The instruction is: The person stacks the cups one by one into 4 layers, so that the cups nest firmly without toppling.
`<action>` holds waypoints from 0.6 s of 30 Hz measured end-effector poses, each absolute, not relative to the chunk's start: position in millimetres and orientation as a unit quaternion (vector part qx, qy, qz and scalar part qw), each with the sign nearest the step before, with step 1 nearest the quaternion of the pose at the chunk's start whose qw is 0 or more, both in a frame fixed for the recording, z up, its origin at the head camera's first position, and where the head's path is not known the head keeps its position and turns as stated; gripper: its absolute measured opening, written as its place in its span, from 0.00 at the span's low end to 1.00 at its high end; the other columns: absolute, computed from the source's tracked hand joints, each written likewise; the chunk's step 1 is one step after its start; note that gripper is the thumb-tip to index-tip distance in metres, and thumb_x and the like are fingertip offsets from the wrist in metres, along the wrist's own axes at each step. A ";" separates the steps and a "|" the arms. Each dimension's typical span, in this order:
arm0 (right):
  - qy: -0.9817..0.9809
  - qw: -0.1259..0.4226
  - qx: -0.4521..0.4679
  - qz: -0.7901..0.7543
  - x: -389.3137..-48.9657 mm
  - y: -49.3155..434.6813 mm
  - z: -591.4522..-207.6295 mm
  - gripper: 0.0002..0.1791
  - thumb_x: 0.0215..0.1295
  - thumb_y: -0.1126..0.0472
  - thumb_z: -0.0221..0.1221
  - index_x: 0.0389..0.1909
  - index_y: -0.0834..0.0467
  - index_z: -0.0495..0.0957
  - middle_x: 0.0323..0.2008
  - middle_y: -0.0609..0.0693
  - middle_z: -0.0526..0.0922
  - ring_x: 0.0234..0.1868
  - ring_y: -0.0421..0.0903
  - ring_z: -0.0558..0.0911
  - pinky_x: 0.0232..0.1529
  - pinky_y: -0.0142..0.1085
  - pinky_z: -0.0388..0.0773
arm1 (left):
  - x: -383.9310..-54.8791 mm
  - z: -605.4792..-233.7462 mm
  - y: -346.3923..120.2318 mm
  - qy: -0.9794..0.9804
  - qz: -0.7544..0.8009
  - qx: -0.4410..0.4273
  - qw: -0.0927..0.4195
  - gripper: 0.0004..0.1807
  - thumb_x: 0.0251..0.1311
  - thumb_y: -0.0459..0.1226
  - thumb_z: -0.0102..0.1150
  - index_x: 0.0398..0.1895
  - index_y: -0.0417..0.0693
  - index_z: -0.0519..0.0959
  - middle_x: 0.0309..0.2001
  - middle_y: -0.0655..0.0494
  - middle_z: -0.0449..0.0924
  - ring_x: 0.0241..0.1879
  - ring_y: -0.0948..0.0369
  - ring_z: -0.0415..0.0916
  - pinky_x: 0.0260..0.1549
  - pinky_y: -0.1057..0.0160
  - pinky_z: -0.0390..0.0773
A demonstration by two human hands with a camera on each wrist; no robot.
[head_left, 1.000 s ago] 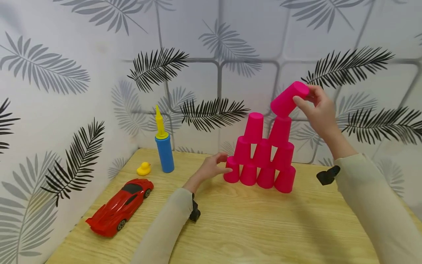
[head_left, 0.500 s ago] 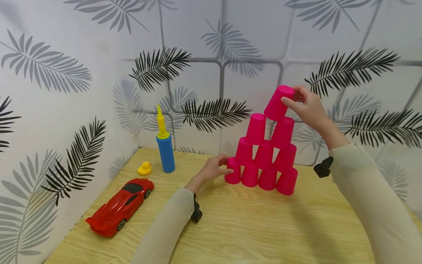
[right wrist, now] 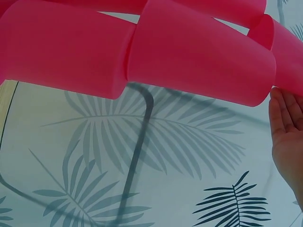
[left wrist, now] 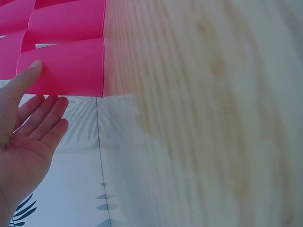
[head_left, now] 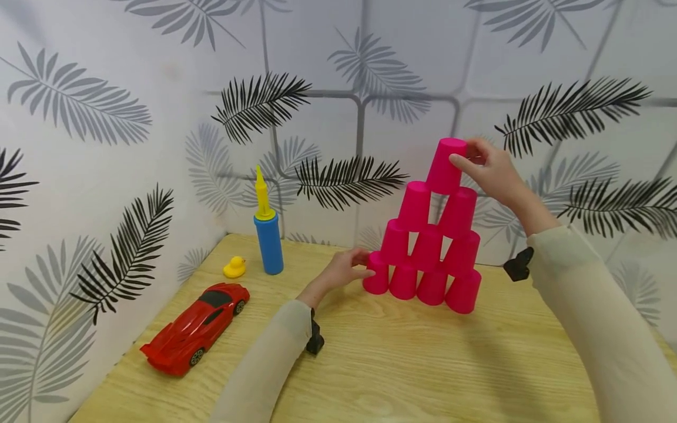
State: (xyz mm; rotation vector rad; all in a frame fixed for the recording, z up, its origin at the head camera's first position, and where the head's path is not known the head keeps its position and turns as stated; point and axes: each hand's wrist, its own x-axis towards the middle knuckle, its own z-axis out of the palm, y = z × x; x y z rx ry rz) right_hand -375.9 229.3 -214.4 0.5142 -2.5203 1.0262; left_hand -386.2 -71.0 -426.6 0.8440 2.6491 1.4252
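Upside-down pink cups form a four-level pyramid, with a bottom row (head_left: 404, 283) on the wooden table. My right hand (head_left: 492, 170) pinches the top cup (head_left: 446, 167) between thumb and fingers; that cup stands upright over the two cups of the level below. In the right wrist view, the right hand's fingers (right wrist: 284, 106) lie along this cup's side at the right edge. Down at the left end, my left hand (head_left: 341, 270) is beside the outermost bottom cup (head_left: 376, 276). Its thumb overlaps that cup in the left wrist view, the other fingers (left wrist: 45, 118) loosely extended at its side.
A red toy car (head_left: 198, 329) sits on the table (head_left: 370, 364) at the left. Behind it are a yellow rubber duck (head_left: 235, 267) and a blue hand pump (head_left: 270, 244) with a yellow nozzle. The leaf-patterned wall (head_left: 328, 135) rises right behind the pyramid.
The right hand has moved left and brought the tilted cup upright onto the pyramid's top. The left hand stays by the bottom left cup.
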 end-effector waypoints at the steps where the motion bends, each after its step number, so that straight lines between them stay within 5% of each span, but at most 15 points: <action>1: -0.894 0.184 0.183 0.365 -375.5 229.6 -214.3 0.31 0.69 0.43 0.54 0.64 0.60 0.67 0.54 0.58 0.75 0.52 0.46 0.74 0.42 0.19 0.70 | -386.5 -426.4 -70.9 0.849 0.455 0.270 0.009 0.25 0.59 0.36 0.67 0.58 0.37 0.74 0.53 0.41 0.82 0.55 0.48 0.80 0.62 0.50 0.76; 12: -0.887 0.203 0.170 0.378 -371.4 239.2 -219.7 0.32 0.71 0.44 0.52 0.69 0.57 0.65 0.60 0.59 0.74 0.55 0.44 0.74 0.52 0.26 0.71 | -388.9 -424.8 -68.6 0.860 0.431 0.273 0.005 0.25 0.58 0.36 0.67 0.58 0.37 0.75 0.52 0.41 0.82 0.55 0.49 0.81 0.60 0.54 0.78; 18: -0.845 0.295 0.158 0.418 -354.6 259.2 -235.8 0.27 0.72 0.49 0.53 0.64 0.61 0.70 0.47 0.29 0.76 0.47 0.20 0.71 0.49 0.16 0.67 | -386.3 -420.0 -77.4 0.868 0.422 0.260 -0.021 0.24 0.61 0.40 0.65 0.57 0.38 0.75 0.55 0.42 0.81 0.56 0.50 0.80 0.61 0.53 0.77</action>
